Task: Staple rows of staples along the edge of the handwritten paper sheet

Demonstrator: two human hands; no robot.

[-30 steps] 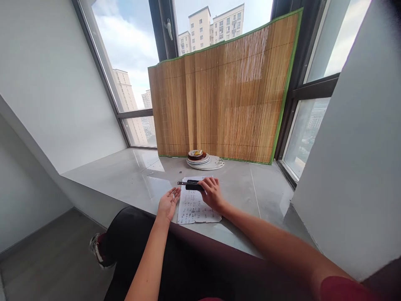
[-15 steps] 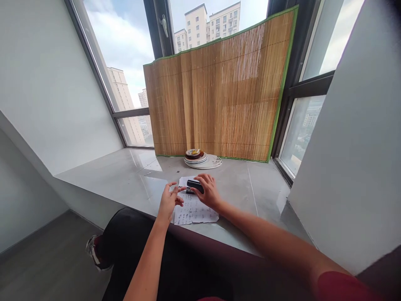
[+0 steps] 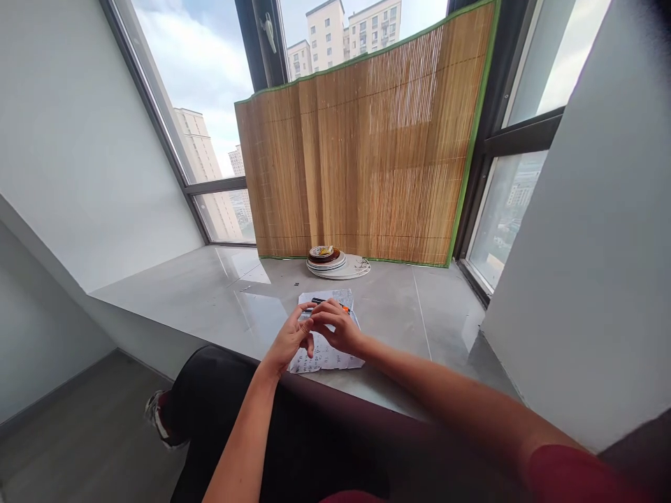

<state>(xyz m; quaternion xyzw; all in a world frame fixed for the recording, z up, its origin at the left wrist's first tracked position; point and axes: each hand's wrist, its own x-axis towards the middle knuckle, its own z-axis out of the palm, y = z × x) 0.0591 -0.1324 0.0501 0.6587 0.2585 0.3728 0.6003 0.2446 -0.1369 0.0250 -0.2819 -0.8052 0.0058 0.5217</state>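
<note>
A sheet of paper with handwriting (image 3: 330, 360) lies on the grey sill in front of me. Over its upper part my left hand (image 3: 294, 338) and my right hand (image 3: 338, 328) meet, fingertips together. Both are closed in a pinch, and what lies between the fingers is too small and hidden to name. Just behind my right fingers shows a slim black item (image 3: 317, 301), with an orange part (image 3: 345, 308) further right. My hand covers its middle, so I cannot tell whether it is held or lying on the paper.
Stacked plates (image 3: 326, 263) stand on the sill (image 3: 210, 297) behind the paper, partly over a wide white plate (image 3: 359, 267). A bamboo mat (image 3: 356, 161) leans upright against the window. A small dark bit (image 3: 296, 284) lies left of the plates. My dark-trousered leg is below the sill's edge.
My right hand has moved left and slightly down, and its fingers now meet my left hand's. My left fingers have drawn together. The orange part has come into view behind my right hand.
</note>
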